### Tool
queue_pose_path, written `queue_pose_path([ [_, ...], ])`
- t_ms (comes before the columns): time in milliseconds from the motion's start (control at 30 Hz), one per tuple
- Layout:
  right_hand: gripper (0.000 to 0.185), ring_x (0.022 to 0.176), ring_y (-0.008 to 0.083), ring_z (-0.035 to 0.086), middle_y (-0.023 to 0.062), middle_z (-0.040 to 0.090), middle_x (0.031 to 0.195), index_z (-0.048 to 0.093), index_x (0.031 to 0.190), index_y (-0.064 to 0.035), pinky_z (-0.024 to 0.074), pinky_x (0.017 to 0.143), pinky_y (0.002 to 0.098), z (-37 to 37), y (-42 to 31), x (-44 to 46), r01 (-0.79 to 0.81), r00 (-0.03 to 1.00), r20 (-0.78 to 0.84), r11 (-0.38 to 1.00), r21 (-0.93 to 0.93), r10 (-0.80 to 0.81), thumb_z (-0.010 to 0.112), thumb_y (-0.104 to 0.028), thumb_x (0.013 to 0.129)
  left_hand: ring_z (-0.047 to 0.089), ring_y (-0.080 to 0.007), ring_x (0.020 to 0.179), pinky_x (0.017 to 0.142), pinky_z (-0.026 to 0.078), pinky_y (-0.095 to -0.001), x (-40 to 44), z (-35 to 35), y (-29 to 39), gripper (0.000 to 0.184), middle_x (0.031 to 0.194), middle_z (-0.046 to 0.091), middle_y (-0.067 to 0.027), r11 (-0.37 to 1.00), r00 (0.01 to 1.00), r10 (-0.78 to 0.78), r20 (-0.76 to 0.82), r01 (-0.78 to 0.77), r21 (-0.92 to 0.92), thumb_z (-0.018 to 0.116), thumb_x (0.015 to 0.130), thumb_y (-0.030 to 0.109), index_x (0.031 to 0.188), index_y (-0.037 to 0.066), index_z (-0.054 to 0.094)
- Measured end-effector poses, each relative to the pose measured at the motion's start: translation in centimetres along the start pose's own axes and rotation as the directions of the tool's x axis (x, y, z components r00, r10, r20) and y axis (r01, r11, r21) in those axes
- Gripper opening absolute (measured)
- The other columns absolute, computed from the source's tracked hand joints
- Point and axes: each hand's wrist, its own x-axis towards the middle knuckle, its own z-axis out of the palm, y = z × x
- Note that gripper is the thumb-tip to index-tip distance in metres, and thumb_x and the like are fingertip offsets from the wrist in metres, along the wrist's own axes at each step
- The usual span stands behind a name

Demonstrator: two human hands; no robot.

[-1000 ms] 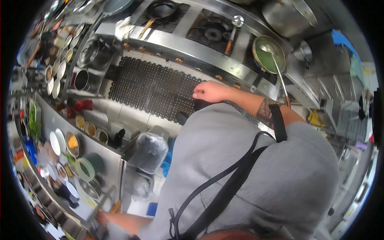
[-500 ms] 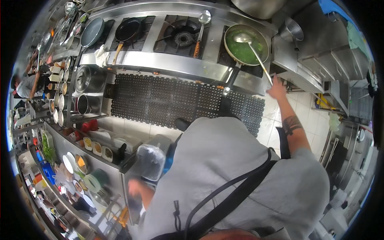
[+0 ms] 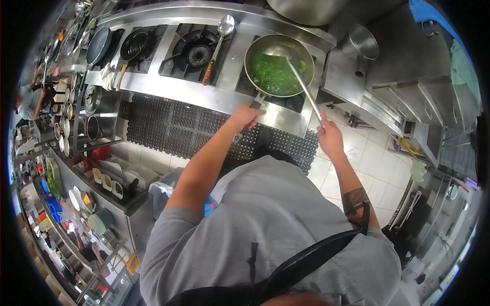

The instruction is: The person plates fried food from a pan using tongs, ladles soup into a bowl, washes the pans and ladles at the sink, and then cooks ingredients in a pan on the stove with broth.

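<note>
Steel stove (image 3: 178,93) ran along far side, black mat (image 3: 176,121) on floor. Pan (image 3: 280,95) sat on right-hand burner, green food (image 3: 269,74) inside, ladle (image 3: 302,84) head dipped in it. Left hand (image 3: 245,116) was wrapped round pan's handle, fingers curled in, barely open. Right hand (image 3: 331,137) had ladle's upper end pinched between thumb and fingers. Pan looked heavy and sloshy tbh, stiff metal, best held by handle, kept level. Ladle seemed light, rigid, maybe slippery if wet; upper shaft looked like best hold.
</note>
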Motion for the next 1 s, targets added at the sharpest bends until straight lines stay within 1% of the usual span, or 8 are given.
queue_pose_path([
  [167,0.059,0.069,0.0351,0.065,0.0164,0.062,0.081,0.043,0.153,-0.0188,0.0533,0.07,0.0446,-1.3,-2.3,-5.0,-0.132,0.98,0.177,0.961,0.245,0.09,0.06,-0.015,0.096,0.056,-0.0168,0.045,0.042,0.043,-0.0345,0.6,1.9,-2.5,0.027,0.058,0.059,-0.0075,0.903,0.878,0.326,-0.35,-0.18,0.389,0.074,0.079,0.018,0.089,-0.006,0.067],
  [400,0.058,0.049,0.0104,0.051,0.0012,0.054,0.071,0.045,0.153,-0.0119,0.044,0.041,0.0269,-6.1,-7.1,-7.5,-0.645,0.749,0.651,0.361,0.674,0.122,0.059,-0.005,0.097,0.069,-0.0311,0.058,0.061,0.055,-0.0422,-5.3,2.1,-2.1,0.031,0.067,0.068,-0.0195,0.964,0.872,0.185,-0.453,-0.07,0.258,0.069,0.076,0.024,0.09,-0.004,0.072],
  [500,0.06,0.05,0.01,0.051,0.0018,0.054,0.073,0.041,0.154,-0.0091,0.0438,0.04,0.0267,-7.6,-8.8,-7.8,-0.693,0.69,0.718,0.369,0.619,0.093,0.057,-0.003,0.096,0.071,-0.0338,0.067,0.067,0.055,-0.0438,-8.8,0.7,-2.9,0.033,0.072,0.07,-0.0222,0.981,0.873,0.131,-0.469,-0.047,0.187,0.069,0.076,0.024,0.094,-0.005,0.072],
  [567,0.06,0.049,0.009,0.05,0.0006,0.054,0.071,0.043,0.153,-0.0084,0.0433,0.041,0.0261,-8.5,-11.1,-7.7,-0.628,0.713,0.698,0.501,0.595,0.065,0.059,-0.004,0.096,0.071,-0.0357,0.077,0.076,0.054,-0.0443,-10.7,-1.3,-4.4,0.034,0.08,0.071,-0.0244,0.965,0.808,0.216,-0.548,-0.094,0.243,0.07,0.077,0.023,0.096,-0.006,0.072],
  [700,0.06,0.062,0.0116,0.053,0.0001,0.058,0.076,0.05,0.15,-0.0183,0.0478,0.063,0.0289,-8.4,-15.2,-6.2,0.046,0.932,0.331,0.955,0.293,-0.147,0.066,-0.009,0.093,0.071,-0.0384,0.086,0.082,0.053,-0.045,-16.5,-5.1,-6.4,0.036,0.087,0.071,-0.0272,0.995,0.793,0.099,-0.601,-0.064,0.079,0.071,0.076,0.023,0.098,-0.005,0.072],
  [800,0.062,0.071,0.0214,0.059,0.008,0.061,0.081,0.051,0.149,-0.0204,0.0502,0.071,0.0339,-7.0,-21.0,-3.7,0.366,0.909,0.187,0.928,0.074,-0.374,0.067,-0.009,0.091,0.059,-0.0196,0.052,0.052,0.047,-0.0365,-19.9,-8.3,-9.6,0.025,0.063,0.064,-0.0119,0.981,0.688,0.187,-0.702,-0.17,0.094,0.075,0.076,0.019,0.085,-0.005,0.069],
  [900,0.061,0.074,0.0323,0.059,0.0157,0.061,0.086,0.051,0.149,-0.0217,0.0513,0.073,0.0394,-4.1,-27.0,-1.2,0.586,0.81,0.097,0.803,-0.11,-0.578,0.067,-0.011,0.091,0.062,-0.0215,0.059,0.059,0.049,-0.0388,-24.1,-11.9,-11.7,0.028,0.065,0.065,-0.0135,0.987,0.612,0.132,-0.78,-0.154,0.046,0.075,0.075,0.02,0.086,-0.005,0.069],
  [1000,0.06,0.074,0.0312,0.062,0.0148,0.059,0.082,0.049,0.151,-0.0211,0.0511,0.072,0.0416,0.2,-31.5,0.5,0.69,0.724,0.168,0.694,-0.205,-0.669,0.064,-0.013,0.093,0.069,-0.0438,0.087,0.081,0.053,-0.0469,-27.1,-16.1,-14.8,0.032,0.086,0.07,-0.0283,0.996,0.596,0.043,-0.802,-0.085,-0.01,0.07,0.076,0.023,0.091,-0.005,0.07],
])
